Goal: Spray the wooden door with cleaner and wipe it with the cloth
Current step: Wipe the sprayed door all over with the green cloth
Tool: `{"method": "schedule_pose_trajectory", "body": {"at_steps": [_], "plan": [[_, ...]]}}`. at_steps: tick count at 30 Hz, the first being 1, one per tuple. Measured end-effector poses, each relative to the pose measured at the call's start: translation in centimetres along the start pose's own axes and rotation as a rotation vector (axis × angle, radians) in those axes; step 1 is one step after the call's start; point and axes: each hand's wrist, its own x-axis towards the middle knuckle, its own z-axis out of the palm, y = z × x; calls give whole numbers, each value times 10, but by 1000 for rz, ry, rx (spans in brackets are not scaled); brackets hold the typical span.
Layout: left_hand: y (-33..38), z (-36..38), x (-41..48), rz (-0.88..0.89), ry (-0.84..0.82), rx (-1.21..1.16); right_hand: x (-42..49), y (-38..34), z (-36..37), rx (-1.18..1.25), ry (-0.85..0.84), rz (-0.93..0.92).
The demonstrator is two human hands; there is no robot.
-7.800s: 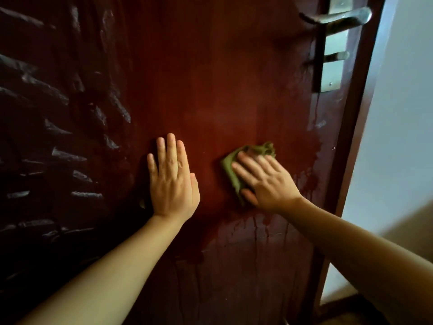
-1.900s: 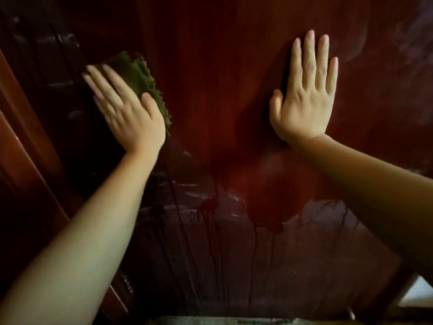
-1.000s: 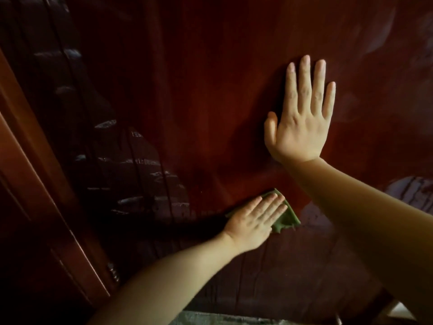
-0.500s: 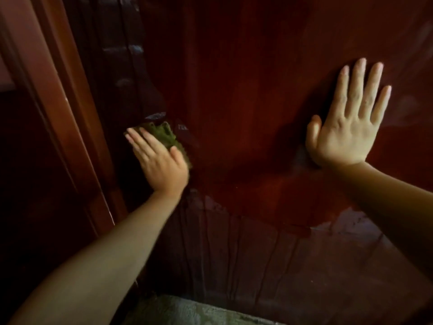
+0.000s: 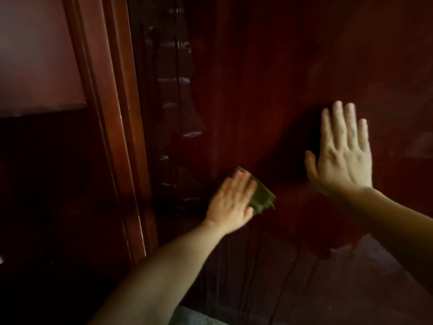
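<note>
The dark red wooden door [image 5: 269,78] fills most of the view, its lower part wet with runs of liquid. My left hand [image 5: 230,202] presses a green cloth [image 5: 262,199] flat against the door with straight fingers; the hand is blurred by motion. My right hand [image 5: 343,153] lies flat on the door to the right and higher, fingers straight and spread. No spray bottle is in view.
The door frame [image 5: 117,127] runs down the left side, with a dark wall beyond it. Carved ridges [image 5: 175,109] mark the door's left strip. A bit of grey floor [image 5: 187,316] shows at the bottom.
My left hand has slid the cloth right and downward from near the door's left edge. The view has swung left, showing more of the frame. My right hand stays flat on the door.
</note>
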Motion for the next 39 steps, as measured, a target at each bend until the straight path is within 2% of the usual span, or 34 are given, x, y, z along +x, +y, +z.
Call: {"method": "schedule_pose_trajectory", "body": {"at_steps": [2, 4, 5, 7, 10, 12, 15, 17, 19, 21, 24, 25, 27, 31, 33, 36, 39], "plan": [[-35, -3, -5, -415, 37, -57, 8, -33, 10, 3, 5, -96], [-46, -7, -6, -926, 73, -306, 15, -70, 21, 13, -2, -148], [-42, -6, -8, -1088, 85, -427, 17, -86, 27, 12, -7, -156], [-23, 11, -19, -1257, 131, -537, 18, -106, 40, -16, -3, -172], [16, 34, -30, -1375, 124, -571, 14, -112, 54, -61, 35, -209], [44, 30, -21, -1271, 85, -490, 14, -113, 57, -49, 52, -206], [86, 10, 6, -888, 26, -492, 15, -113, 55, -16, 41, -205], [93, 0, 13, -715, 64, -470, 14, -112, 54, -16, 40, -197], [72, 5, 3, -617, 155, -408, 14, -111, 53, -19, 41, -193], [31, 18, -14, -686, 173, -347, 16, -111, 51, -15, 41, -197], [-50, 31, -32, -1075, 212, -475, 14, -112, 56, -28, 74, -207], [-75, 31, -33, -1133, 223, -509, 13, -110, 60, -40, 102, -203], [-104, 23, -21, -1139, 242, -479, 14, -111, 60, -43, 136, -201], [-108, -8, 41, -1068, 233, -413, 16, -111, 61, -67, 154, -213], [-106, -31, 79, -945, 189, -368, 16, -111, 62, -85, 163, -216], [-86, -53, 102, -637, 257, -233, 15, -109, 62, -90, 184, -234], [-74, -46, 70, -199, 161, -110, 15, -107, 61, -89, 189, -237]]}}
